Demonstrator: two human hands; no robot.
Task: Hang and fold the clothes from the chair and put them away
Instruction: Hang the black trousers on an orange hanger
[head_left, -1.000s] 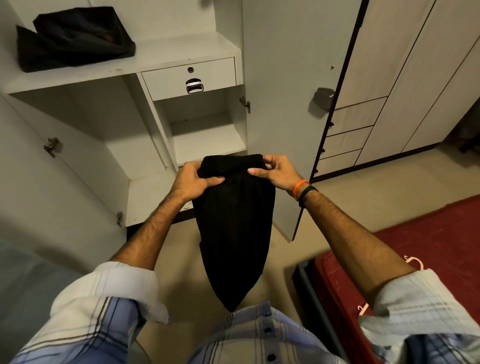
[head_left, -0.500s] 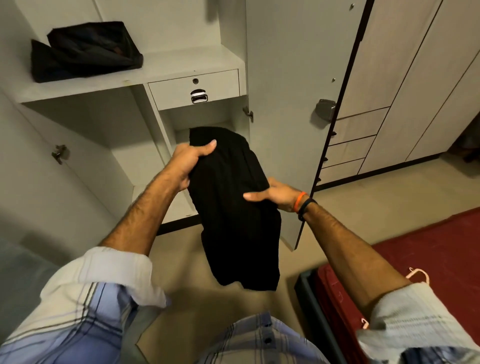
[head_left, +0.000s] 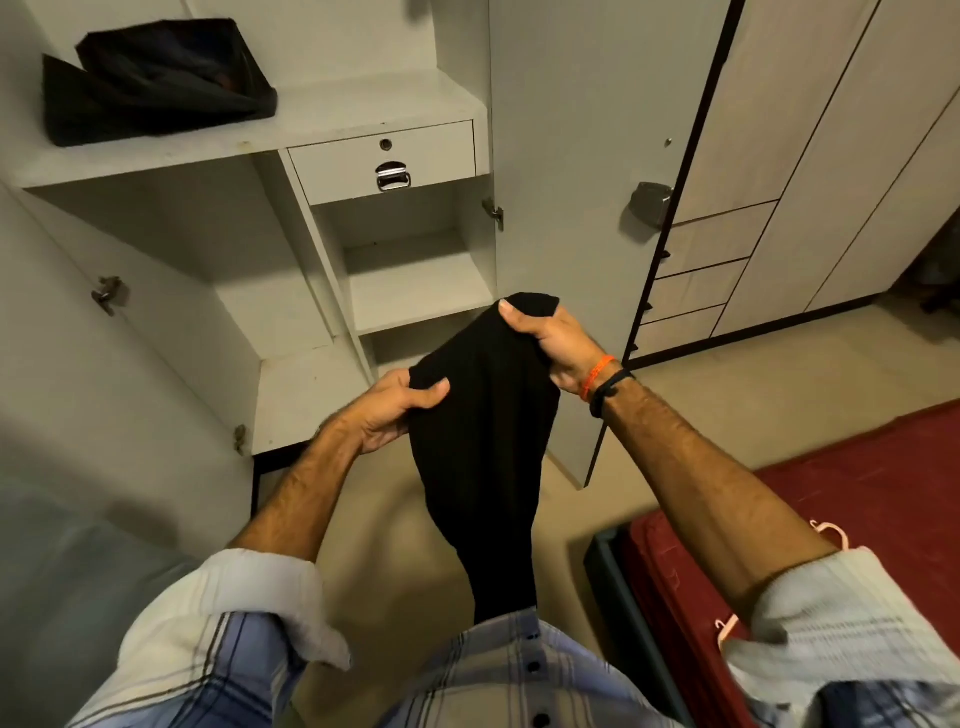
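1. A black garment (head_left: 483, 441) hangs in the air in front of an open white wardrobe (head_left: 363, 109), held up by both hands and drooping down toward the person's plaid shirt (head_left: 514, 670).
2. The left hand (head_left: 389, 415) grips the garment's lower-left top corner, thumb laid across the cloth and fingers curled behind it.
3. The right hand (head_left: 550, 338) grips the opposite corner — higher and farther from the body — with the thumb on the near face and the fingers wrapped round the edge.
4. The two hands are apart, the cloth stretched between them on a slant.
5. The right wrist wears an orange band (head_left: 596, 375) and, just beside it, a black band (head_left: 609, 391).
6. Both shirt sleeves are rolled back, the forearms bare.
7. On the wardrobe's upper shelf (head_left: 374, 104), at its left end, lies a dark folded pile of clothes (head_left: 156, 80) — what pieces it holds cannot be told.
8. Under that shelf sits a small drawer (head_left: 382, 161) with a metal handle (head_left: 392, 176); beneath it is a narrow compartment with a lower shelf (head_left: 415, 291).
9. The wardrobe door (head_left: 587, 156) stands open to the right of the garment.
10. At the lower right is a bed with a red cover (head_left: 857, 493), and a pink hanger (head_left: 831, 532) lies on it, partly hidden by the right arm.
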